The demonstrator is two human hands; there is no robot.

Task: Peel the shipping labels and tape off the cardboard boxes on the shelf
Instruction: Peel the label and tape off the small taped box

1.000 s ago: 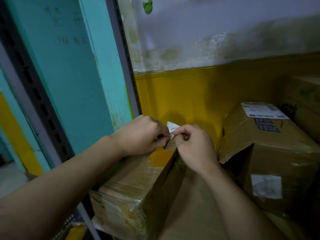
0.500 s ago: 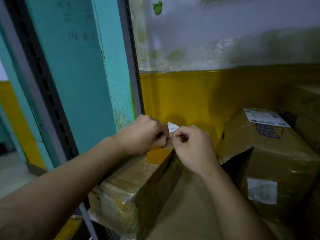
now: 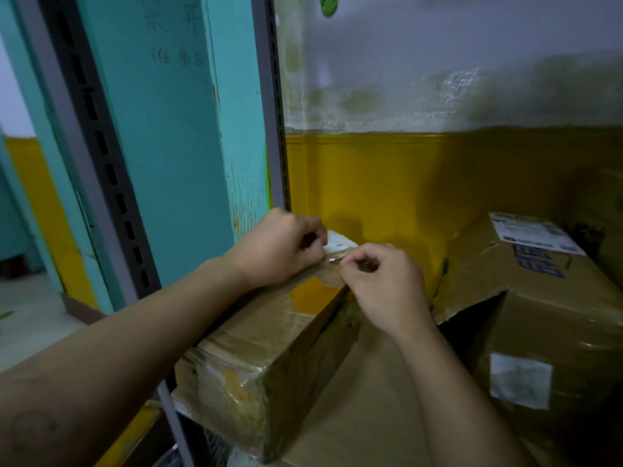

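A long cardboard box (image 3: pixel 256 362) wrapped in clear tape lies on the shelf at the left, with a yellow patch on its top. At its far end a small white label scrap (image 3: pixel 340 240) sticks up. My left hand (image 3: pixel 279 247) pinches that scrap from the left. My right hand (image 3: pixel 384 284) pinches a thin strip of tape or label right beside it, at the box's far right corner. A bigger cardboard box (image 3: pixel 546 298) on the right carries a printed shipping label (image 3: pixel 536 232) on top and a white label (image 3: pixel 521 379) on its front.
A grey slotted shelf upright (image 3: pixel 274 106) stands just behind my left hand, another upright (image 3: pixel 97 156) nearer at the left. The yellow and white wall (image 3: pixel 404 183) closes the back. Flat cardboard (image 3: pixel 364 416) lies under my right forearm. A third box (image 3: pixel 603 210) sits at the far right.
Both hands stay at the box's far end, pinching the white scrap. The hands have drawn slightly apart, showing more of the scrap. The view has shifted a little.
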